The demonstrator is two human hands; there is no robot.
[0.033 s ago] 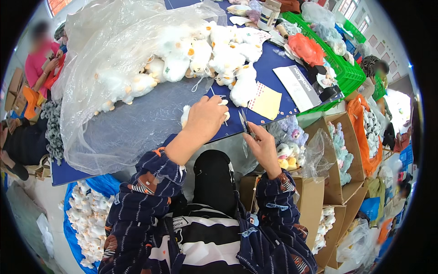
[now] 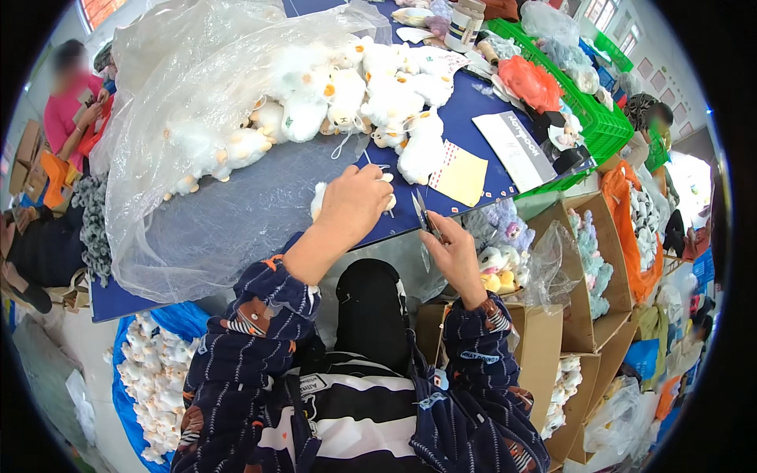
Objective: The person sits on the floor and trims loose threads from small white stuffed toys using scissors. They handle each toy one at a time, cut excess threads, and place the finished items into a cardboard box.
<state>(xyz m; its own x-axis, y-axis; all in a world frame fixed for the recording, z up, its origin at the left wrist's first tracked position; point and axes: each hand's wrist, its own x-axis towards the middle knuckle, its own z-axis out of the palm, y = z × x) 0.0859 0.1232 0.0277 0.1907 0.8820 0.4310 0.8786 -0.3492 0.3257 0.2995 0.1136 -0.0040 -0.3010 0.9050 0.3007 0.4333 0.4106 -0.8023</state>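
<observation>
- The place is a crowded workshop; a dark blue table [image 2: 473, 110] fills the upper part of the view, and every place below is given relative to this table.
- On the table lies a big clear plastic bag [image 2: 197, 158] with a pile of white plush toys [image 2: 371, 94] spilling from its mouth.
- At the near edge of the table the left hand [image 2: 352, 206] is closed over one small white plush toy [image 2: 318, 197]; only a bit of the toy shows at both sides of the fingers, the rest is hidden under the hand.
- Just off the near edge, the right hand [image 2: 453, 252] grips small scissors [image 2: 423, 213], the blades pointing up toward the toy, near but apart from it.
- I judge a risk here: the blades stand close to the left fingers [image 2: 378, 185], so a careless snip could nick them or cut the plush.
- The toy sits at the very edge of the table, so a loose grip could drop it toward the cardboard boxes [image 2: 544, 331] below the right edge.
- A yellow paper [image 2: 460, 175] lies on the table just beyond the scissors.
</observation>
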